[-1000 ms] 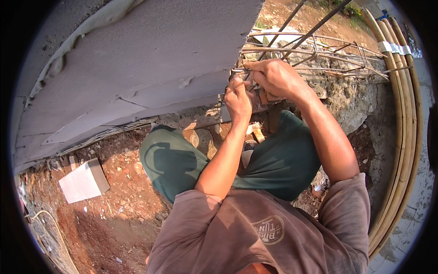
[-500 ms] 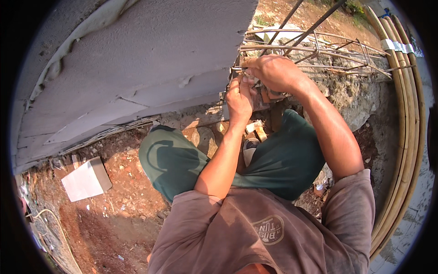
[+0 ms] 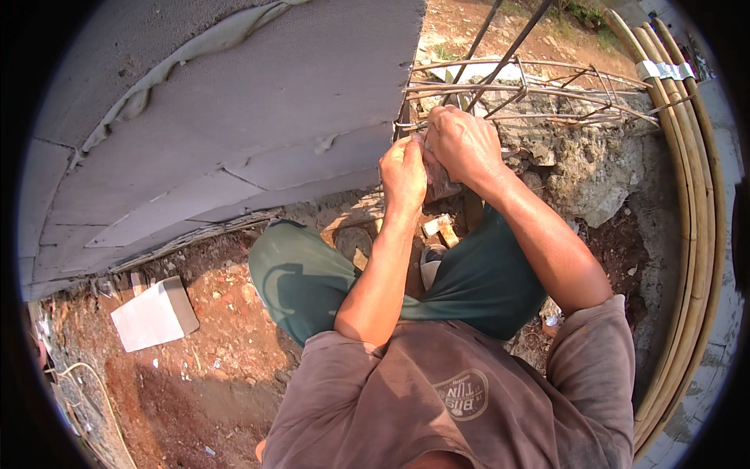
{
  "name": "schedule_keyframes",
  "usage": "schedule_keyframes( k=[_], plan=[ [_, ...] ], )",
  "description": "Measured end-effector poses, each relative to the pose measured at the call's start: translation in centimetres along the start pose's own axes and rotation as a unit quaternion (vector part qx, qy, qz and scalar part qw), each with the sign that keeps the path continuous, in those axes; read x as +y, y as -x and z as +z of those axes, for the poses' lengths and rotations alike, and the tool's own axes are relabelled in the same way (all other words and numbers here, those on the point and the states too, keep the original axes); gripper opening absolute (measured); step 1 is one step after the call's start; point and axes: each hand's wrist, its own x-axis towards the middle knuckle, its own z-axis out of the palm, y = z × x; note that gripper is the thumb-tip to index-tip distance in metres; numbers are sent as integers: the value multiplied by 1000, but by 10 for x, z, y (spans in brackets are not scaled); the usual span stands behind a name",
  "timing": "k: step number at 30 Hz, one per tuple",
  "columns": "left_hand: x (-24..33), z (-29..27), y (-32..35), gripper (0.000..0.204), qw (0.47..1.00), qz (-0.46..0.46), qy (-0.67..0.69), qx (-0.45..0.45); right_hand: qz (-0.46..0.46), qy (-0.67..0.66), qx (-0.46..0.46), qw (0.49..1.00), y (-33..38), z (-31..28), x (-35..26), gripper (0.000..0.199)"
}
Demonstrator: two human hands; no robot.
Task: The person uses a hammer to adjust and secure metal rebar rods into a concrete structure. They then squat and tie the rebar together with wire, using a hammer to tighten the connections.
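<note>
My left hand (image 3: 403, 178) is closed in a pinch beside the edge of the grey block wall (image 3: 266, 102). Close against it, my right hand (image 3: 466, 148) is curled with its fingers bent inward. Whatever the fingertips hold is too small or hidden to make out. Both hands are at the near end of a cage of thin steel rods (image 3: 562, 64), where a short bent rod end sticks out by the wall. Two dark steel bars (image 3: 509, 53) rise at a slant just beyond my right hand.
Rough concrete and stone (image 3: 598, 176) lie under the rods. Bamboo poles (image 3: 687, 234), bound with pale tape, curve along the right. A white block (image 3: 152, 314) rests on the reddish soil at left, with a pale cord (image 3: 101, 391) nearby. Small rubble (image 3: 445, 230) lies between my legs.
My right hand has drawn back from the rod end at the wall, and its fingers have curled down beside my left hand. The left hand stays pinched. The view has shifted slightly.
</note>
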Motion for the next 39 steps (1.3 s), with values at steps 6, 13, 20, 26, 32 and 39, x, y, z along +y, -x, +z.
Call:
schedule_keyframes(
  k=[6,13,20,26,32,39],
  plan=[
    [-1,-4,-5,22,1000,11,-9,-7,37,-99,37,994,35,12,-13,14],
    [-1,-29,-10,31,969,98,-192,-125,-4,-84,-30,996,36,14,-1,23],
    [1,-37,-10,40,937,97,-275,-193,-75,-86,-105,988,20,-2,13,33],
    [-16,-33,-13,38,962,101,-172,-188,-79,-26,-137,987,10,-22,7,31],
    [-12,-30,-11,30,963,126,-143,-190,-167,11,-155,974,-10,-27,-1,29],
    [-11,-39,-7,23,926,199,-312,-74,-132,10,-101,986,-16,-11,11,14]
  ],
)
